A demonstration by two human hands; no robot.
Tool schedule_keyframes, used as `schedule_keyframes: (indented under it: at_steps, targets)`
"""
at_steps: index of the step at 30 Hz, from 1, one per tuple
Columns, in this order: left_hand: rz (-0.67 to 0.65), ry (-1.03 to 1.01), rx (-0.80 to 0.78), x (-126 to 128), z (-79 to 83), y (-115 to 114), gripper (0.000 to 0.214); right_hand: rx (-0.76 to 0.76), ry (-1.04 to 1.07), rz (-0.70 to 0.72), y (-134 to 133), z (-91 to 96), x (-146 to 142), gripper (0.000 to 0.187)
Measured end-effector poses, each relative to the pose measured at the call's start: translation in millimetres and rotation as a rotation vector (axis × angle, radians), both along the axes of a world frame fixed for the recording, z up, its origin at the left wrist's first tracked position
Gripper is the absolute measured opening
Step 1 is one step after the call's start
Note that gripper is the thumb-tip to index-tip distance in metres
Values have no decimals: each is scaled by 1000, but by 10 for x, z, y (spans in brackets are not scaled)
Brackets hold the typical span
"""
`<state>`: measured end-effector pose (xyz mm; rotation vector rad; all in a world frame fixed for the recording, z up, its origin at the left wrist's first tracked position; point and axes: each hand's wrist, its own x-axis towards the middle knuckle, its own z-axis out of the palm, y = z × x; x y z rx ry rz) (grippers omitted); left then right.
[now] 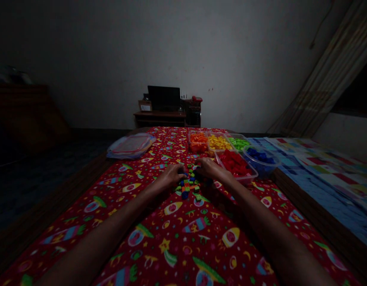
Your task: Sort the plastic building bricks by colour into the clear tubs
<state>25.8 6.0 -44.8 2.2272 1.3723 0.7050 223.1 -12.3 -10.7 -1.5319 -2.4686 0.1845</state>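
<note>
Both my arms stretch forward over a red cloth (177,234) printed with rockets and stars. My left hand (170,176) and my right hand (209,168) rest at a small pile of mixed coloured bricks (189,186), fingers curled down into it. What each hand's fingers pinch is too small and dark to name. Just right of my right hand stands a clear tub of red bricks (236,163).
Further tubs hold orange bricks (198,141), yellow bricks (219,142), green bricks (239,143) and blue bricks (261,157). Stacked clear lids (131,145) lie at the far left of the cloth. A patterned mat (326,171) lies to the right; a low desk with a screen (164,99) stands by the wall.
</note>
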Motion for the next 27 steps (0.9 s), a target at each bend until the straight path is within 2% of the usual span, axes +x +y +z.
schedule_keyframes:
  at_steps: [2, 5, 8, 11, 15, 18, 21, 24, 27]
  targets:
    - [32, -80, -39, -31, -5, 41, 13, -30, -13, 62, 2, -41, -40, 25]
    - [18, -266, -123, -68, -13, 88, 19, 16, -13, 107, 17, -103, -61, 26]
    - [28, -422, -165, -78, -12, 106, 29, 37, 76, 93, 32, -101, -51, 21]
    - [45, -547, -219, -62, -4, 92, 37, 23, 266, 33, 56, -60, -86, 19]
    - [45, -569, -296, -30, 15, 41, 40, -91, 490, -6, 83, -70, -213, 22]
    - [29, -586, -341, -6, 30, -3, 40, -139, 503, 47, 58, -114, -294, 25]
    - [13, -625, -377, 23, 45, -38, 41, -108, 479, 98, 8, -135, -339, 29]
    - [25, -634, -358, 59, 59, -58, 44, -67, 506, 62, -30, -118, -356, 30]
    - [57, -628, -306, 78, 66, -59, 46, -155, 581, -7, -39, -86, -337, 27]
